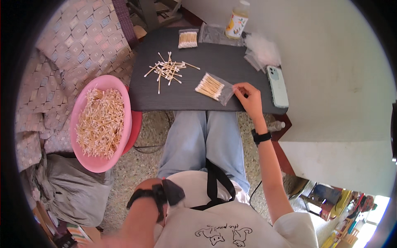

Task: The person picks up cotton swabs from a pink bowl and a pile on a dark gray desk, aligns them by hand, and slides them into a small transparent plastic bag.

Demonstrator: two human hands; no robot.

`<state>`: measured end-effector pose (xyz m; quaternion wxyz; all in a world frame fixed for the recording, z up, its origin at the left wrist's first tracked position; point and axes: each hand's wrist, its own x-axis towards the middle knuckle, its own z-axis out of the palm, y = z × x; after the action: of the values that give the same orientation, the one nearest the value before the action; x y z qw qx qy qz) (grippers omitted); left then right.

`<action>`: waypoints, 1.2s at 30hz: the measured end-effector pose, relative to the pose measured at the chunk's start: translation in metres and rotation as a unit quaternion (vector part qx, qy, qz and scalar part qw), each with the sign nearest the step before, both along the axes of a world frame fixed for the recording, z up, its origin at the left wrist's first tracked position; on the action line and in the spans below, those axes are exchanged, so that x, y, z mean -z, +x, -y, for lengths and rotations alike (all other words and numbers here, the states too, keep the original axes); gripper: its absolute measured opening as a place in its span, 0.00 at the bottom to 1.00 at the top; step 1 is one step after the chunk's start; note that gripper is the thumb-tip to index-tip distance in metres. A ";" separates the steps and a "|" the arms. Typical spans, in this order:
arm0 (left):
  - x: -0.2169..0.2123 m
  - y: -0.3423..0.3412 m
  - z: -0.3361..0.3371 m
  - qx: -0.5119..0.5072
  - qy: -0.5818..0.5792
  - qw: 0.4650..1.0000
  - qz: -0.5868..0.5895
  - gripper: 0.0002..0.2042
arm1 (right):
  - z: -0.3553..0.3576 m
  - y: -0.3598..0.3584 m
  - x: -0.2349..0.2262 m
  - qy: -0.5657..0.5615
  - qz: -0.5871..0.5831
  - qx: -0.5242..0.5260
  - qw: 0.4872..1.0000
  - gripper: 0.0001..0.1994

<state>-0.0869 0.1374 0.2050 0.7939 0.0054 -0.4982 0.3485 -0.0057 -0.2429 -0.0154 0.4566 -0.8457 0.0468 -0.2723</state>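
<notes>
On the dark table, a small clear plastic bag of cotton swabs [211,87] lies tilted near the front edge. My right hand [248,97] pinches its right end between thumb and fingertips. To the left of the bag is a loose heap of cotton swabs [168,70]. Another filled bag of cotton swabs [188,39] rests at the back. My left forearm [142,217], with a black strap and device at the wrist, is held low against my body. The left hand's fingers are hidden.
A pink basin [76,124] full of cotton swabs stands at the left on something red. A bottle [237,22], a clear bag [213,34], a stack of clear bags [262,51] and a phone [277,86] line the back and right of the table [144,97]. A wall borders the right side.
</notes>
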 end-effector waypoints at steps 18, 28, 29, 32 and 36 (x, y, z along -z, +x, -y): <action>0.236 0.142 0.214 -0.424 0.776 0.468 0.006 0.26 | 0.033 -0.007 0.003 0.019 -0.029 0.172 0.985 0.07; 0.211 0.185 0.167 -0.440 0.745 0.493 -0.097 0.28 | -0.040 0.025 -0.052 -0.246 0.015 -0.032 0.969 0.21; 0.209 0.194 0.158 -0.468 0.717 0.495 -0.149 0.28 | -0.055 0.034 -0.056 -0.229 0.004 -0.087 0.970 0.22; 0.217 0.212 0.128 -0.504 0.678 0.489 -0.216 0.27 | -0.093 0.074 -0.040 -0.261 0.025 -0.126 0.957 0.24; 0.232 0.225 0.119 -0.453 0.652 0.553 -0.252 0.24 | -0.118 0.127 -0.013 -0.307 0.046 -0.137 0.941 0.25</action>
<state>0.1376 0.0181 -0.0267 0.4033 0.8344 -0.3002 0.2260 0.1214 -0.1252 -0.0022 0.2098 -0.9296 -0.1760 -0.2468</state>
